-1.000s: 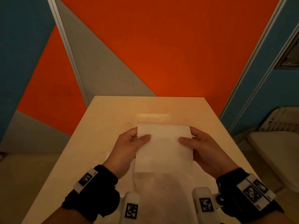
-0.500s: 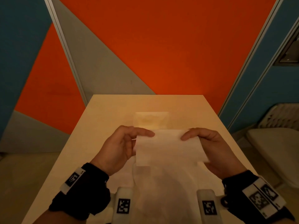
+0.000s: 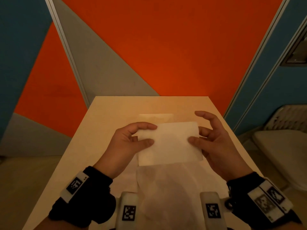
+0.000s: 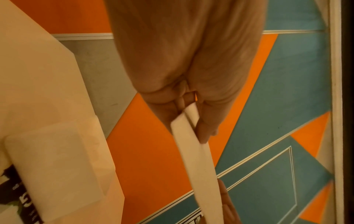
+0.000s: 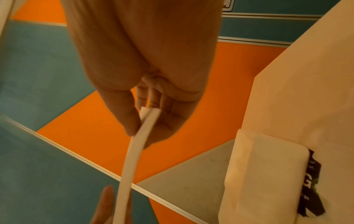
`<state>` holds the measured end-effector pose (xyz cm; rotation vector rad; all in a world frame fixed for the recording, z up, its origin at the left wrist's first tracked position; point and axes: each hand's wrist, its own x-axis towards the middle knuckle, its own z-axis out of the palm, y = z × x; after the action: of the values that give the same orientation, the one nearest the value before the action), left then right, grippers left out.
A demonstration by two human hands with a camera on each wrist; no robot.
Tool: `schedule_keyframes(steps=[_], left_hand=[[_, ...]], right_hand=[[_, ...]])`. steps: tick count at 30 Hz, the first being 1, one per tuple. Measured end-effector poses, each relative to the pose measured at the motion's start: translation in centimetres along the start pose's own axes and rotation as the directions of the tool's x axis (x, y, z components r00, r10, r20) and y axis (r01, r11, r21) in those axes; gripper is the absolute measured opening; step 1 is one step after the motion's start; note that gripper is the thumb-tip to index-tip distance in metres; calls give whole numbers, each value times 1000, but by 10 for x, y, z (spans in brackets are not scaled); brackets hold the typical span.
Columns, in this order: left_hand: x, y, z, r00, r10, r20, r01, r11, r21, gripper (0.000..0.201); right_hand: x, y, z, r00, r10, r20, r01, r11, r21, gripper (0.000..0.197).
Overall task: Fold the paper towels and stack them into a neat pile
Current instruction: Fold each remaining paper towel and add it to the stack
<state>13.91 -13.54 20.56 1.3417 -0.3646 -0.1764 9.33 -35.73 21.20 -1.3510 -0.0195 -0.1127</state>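
Both hands hold a folded white paper towel just above the pale table. My left hand pinches its left edge between thumb and forefinger. On the right edge, my right hand pinches with thumb on top and fingers under it, the forefinger lifted off. The wrist views show the towel edge-on, as a thin doubled strip between thumb and fingers. A small folded pile lies flat on the table beyond the hands. Unfolded towels lie under my wrists.
The table ends at an orange and grey wall. A pale chair stands off the table's right side. Bare tabletop shows to the left and beyond the pile.
The tall sheet has been folded in half into a short wide rectangle. Both hands have shifted to its side edges, and the right forefinger has lifted off.
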Motion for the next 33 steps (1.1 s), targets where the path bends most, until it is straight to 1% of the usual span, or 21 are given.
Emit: schedule_keyframes(steps=[2,4,6,8,10,11,13,15,17,19,21,22,24,26,30,32,33], left_hand=[[-1,4,-5,998,-19,59,17,999,29,27],[-1,8,-10,987,-54,153,43,996,75,25],[-3,13,-12,959,-109,261,77,989,130,24],[-5,16,-9,925,-155,347,107,982,153,27],[-6,17,0,908,-168,385,118,982,149,28],[-6,16,5,913,-165,374,118,982,146,30],[-7,13,12,943,-145,299,105,984,143,35],[-7,7,12,972,-130,195,110,988,110,39],[-8,0,6,988,-135,76,131,990,55,40],[-9,-9,-7,987,-152,-53,154,987,35,42],[-13,-21,-22,974,-168,-155,177,983,45,46],[-15,-28,-30,964,-175,-198,192,979,74,47],[-22,-44,-46,942,-197,-271,243,959,147,47],[-30,-61,-60,918,-240,-317,309,932,188,45],[-44,-96,-81,894,-259,-367,398,834,382,46],[-48,-108,-86,886,-279,-369,434,780,452,51],[-50,-113,-88,886,-282,-368,440,760,478,54]], right_hand=[[2,-4,-1,999,-20,-25,20,1000,-7,68],[6,-10,0,999,-35,-20,34,998,-49,67],[11,-19,2,998,-49,30,52,991,-122,63],[15,-27,6,993,-46,109,70,973,-222,60],[19,-34,12,979,-28,203,89,952,-294,58],[21,-36,15,971,-21,238,97,945,-312,57],[23,-36,21,966,-18,258,99,947,-306,53],[26,-30,21,979,-24,202,80,958,-274,46],[31,-15,12,994,-4,111,33,963,-268,36],[35,10,-2,999,44,29,-30,926,-377,29],[36,43,-19,995,95,-24,-93,837,-539,27],[35,60,-28,992,120,-33,-114,776,-620,29],[30,92,-43,981,192,-13,-131,618,-775,39],[23,116,-52,957,291,7,-132,454,-881,54],[10,148,-56,879,477,14,-120,249,-961,85],[5,157,-56,845,534,19,-77,156,-985,90],[4,160,-56,840,542,22,-56,127,-990,90]])
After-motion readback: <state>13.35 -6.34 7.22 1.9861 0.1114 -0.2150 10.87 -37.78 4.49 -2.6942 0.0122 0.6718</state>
